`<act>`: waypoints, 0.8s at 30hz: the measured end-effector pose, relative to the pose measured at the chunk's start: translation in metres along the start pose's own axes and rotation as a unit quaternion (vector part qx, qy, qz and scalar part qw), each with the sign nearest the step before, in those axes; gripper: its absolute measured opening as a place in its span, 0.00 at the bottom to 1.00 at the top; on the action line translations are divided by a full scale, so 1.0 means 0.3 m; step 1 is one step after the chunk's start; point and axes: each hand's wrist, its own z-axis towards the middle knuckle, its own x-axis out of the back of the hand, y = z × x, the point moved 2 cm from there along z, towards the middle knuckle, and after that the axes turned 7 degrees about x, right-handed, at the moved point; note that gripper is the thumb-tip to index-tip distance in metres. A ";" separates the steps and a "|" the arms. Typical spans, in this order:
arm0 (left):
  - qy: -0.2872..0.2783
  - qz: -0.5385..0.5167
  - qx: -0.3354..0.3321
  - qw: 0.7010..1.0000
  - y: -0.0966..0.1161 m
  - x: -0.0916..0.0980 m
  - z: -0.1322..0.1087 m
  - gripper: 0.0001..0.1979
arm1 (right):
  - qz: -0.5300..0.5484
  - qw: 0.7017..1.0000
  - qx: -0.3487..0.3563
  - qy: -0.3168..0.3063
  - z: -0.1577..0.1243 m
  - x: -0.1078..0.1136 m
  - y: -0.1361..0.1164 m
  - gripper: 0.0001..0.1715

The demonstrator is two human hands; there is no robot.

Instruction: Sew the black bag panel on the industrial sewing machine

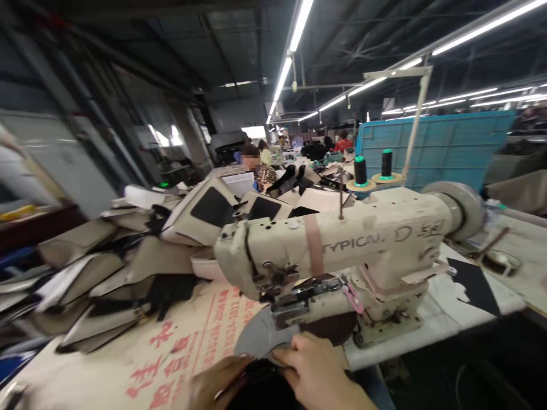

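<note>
At the bottom centre of the frame, a worker's two bare hands meet over a dark piece of material point(256, 387) in front of a cream sewing machine point(342, 250) whose arm runs across the middle of the picture from left to right. The right hand point(318, 373) lies knuckles up, fingers curled down onto the near edge of a grey panel point(260, 339) that fans out just below the machine's needle end; the fingers appear pressed on the work rather than spread, though whether they actually pinch it cannot be told. The left hand point(217, 384), blurred at the lower edge, rests beside it on the dark piece, fingers drawn together, its grip likewise unclear. The grey panel lies directly up-frame from both hands, its long edge running left to right beneath the presser foot point(290, 304), and the right hand is the nearer of the two, touching it. A printed cardboard sheet point(171, 353) covers the table point(448, 324) to the lower left. Stacked beige panels point(106, 273) crowd the left of the frame; two thread cones point(371, 168) stand behind the machine, upper right of centre.
</note>
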 end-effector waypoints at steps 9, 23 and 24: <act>-0.130 0.002 -0.021 0.991 0.043 0.014 -0.063 0.13 | 0.122 0.983 0.097 0.095 0.009 -0.142 -0.020 0.15; 0.004 -0.102 0.044 0.994 -0.008 -0.044 -0.094 0.08 | 0.178 0.977 0.109 -0.036 0.065 -0.114 -0.037 0.11; -0.002 -0.099 0.025 0.995 -0.012 -0.046 -0.095 0.08 | 0.185 0.976 0.111 -0.042 0.066 -0.116 -0.036 0.10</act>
